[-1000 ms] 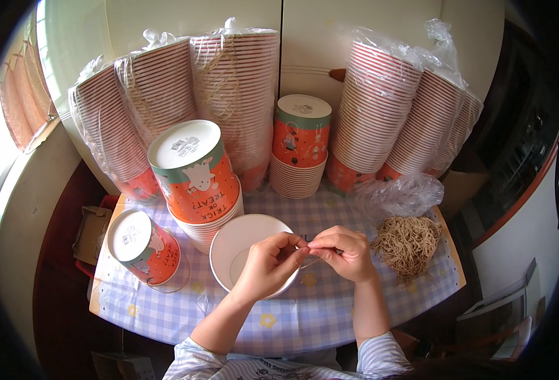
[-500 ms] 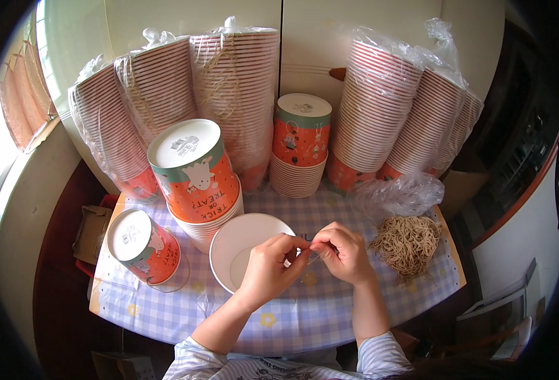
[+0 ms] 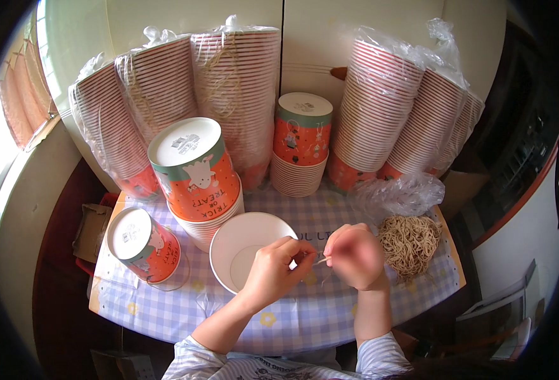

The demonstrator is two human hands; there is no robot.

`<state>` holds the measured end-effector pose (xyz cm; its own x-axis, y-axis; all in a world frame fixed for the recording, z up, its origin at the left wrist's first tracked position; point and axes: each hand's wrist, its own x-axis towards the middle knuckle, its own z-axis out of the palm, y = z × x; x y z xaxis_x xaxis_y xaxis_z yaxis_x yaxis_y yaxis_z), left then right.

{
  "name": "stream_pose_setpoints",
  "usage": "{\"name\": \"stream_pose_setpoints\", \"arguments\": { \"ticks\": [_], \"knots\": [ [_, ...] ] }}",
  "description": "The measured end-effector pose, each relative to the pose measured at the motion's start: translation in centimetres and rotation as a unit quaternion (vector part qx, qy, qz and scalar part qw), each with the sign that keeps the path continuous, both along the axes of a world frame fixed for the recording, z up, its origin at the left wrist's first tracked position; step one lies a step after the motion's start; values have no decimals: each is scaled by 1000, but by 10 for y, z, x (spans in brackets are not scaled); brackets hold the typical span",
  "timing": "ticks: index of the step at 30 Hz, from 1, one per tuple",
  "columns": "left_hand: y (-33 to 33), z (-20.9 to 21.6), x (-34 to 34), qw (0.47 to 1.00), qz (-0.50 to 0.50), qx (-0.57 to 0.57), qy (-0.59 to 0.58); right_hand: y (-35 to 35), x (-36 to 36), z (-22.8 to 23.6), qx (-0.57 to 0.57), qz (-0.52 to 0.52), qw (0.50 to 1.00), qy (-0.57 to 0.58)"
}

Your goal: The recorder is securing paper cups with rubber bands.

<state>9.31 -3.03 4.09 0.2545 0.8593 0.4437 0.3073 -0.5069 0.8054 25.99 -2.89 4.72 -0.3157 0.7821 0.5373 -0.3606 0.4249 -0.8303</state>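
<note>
My left hand [image 3: 274,271] and my right hand [image 3: 354,254] meet over the checked tablecloth [image 3: 305,310], both pinching a thin tan rubber band [image 3: 321,260] stretched between their fingertips. Just left of my left hand an open white paper cup [image 3: 249,248] faces up. A heap of tan rubber bands [image 3: 410,244] lies to the right of my right hand.
Upside-down orange cup stacks stand at the left [image 3: 141,244], centre-left [image 3: 197,172] and back centre [image 3: 301,142]. Tall plastic-wrapped sleeves of cups [image 3: 235,88] lean on the wall behind, more at the right [image 3: 393,107]. A crumpled clear bag [image 3: 397,193] lies by the heap.
Both hands have stayed together over the cloth, with only small finger movements on the rubber band; the right hand shifted slightly.
</note>
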Motion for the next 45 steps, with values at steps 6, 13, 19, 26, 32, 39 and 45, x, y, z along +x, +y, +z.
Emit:
{"name": "stream_pose_setpoints", "arguments": {
  "ticks": [6,13,19,26,32,39,45],
  "knots": [
    [0,-1,-4,996,-85,-32,-12,9,-5,-6,20,-19,1000,-15],
    [0,3,-8,951,-199,-206,-120,16,-7,-14,16,-61,998,-28],
    [5,-5,-13,946,-190,-218,-145,23,-3,-17,117,-127,979,-108],
    [13,-2,-21,954,-157,-215,-137,12,1,5,208,-120,937,-255],
    [14,-3,-21,953,-144,-220,-150,19,-2,-5,227,-130,929,-262],
    [15,-2,-21,966,-135,-185,-122,20,-3,-6,272,-166,907,-276],
    [16,-6,-20,961,-132,-190,-154,19,-4,-11,235,-237,918,-215]
  ]
}}
